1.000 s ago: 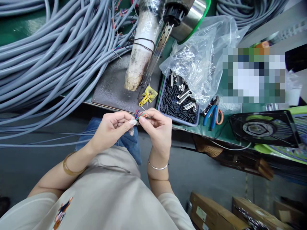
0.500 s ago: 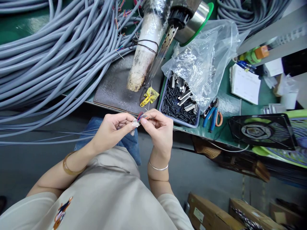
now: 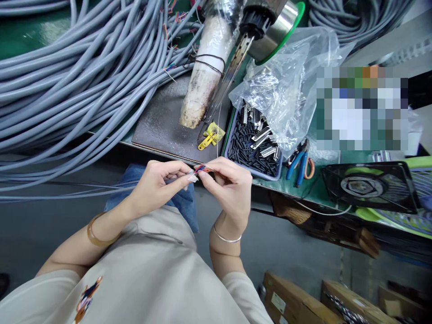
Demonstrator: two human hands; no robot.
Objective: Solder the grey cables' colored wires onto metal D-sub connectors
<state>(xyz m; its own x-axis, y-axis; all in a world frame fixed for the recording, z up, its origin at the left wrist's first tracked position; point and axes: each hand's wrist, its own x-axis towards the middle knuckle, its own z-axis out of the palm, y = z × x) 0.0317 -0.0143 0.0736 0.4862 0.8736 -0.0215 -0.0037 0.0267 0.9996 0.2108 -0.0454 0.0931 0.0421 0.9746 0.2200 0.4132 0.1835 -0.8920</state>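
Note:
My left hand (image 3: 158, 186) is closed in a pinch at the end of a cable, where a whitish scrap (image 3: 193, 177) shows at the fingertips. From there a small bunch of thin coloured wires (image 3: 200, 168), red, blue and orange among them, runs to my right hand (image 3: 231, 189), whose thumb and fingers are closed on it. The wire tips are hidden behind the right fingers. A thin pale strand rises from near the right fingertips past a yellow clip (image 3: 206, 141) on the dark board (image 3: 158, 117). Both hands are just off the bench edge.
Grey cables (image 3: 84, 90) cover the left side. A white-wrapped tube (image 3: 202, 85) and a metal nozzle (image 3: 232, 67) jut over the board. Right of it stand a tray (image 3: 251, 174) of black sleeves and connectors, a plastic bag (image 3: 286, 85), pliers (image 3: 299, 166) and a fan (image 3: 367, 184).
My right hand has shifted slightly to the right, and the coloured wires between the hands now lie drawn together and straighter. My left hand stays about where it was.

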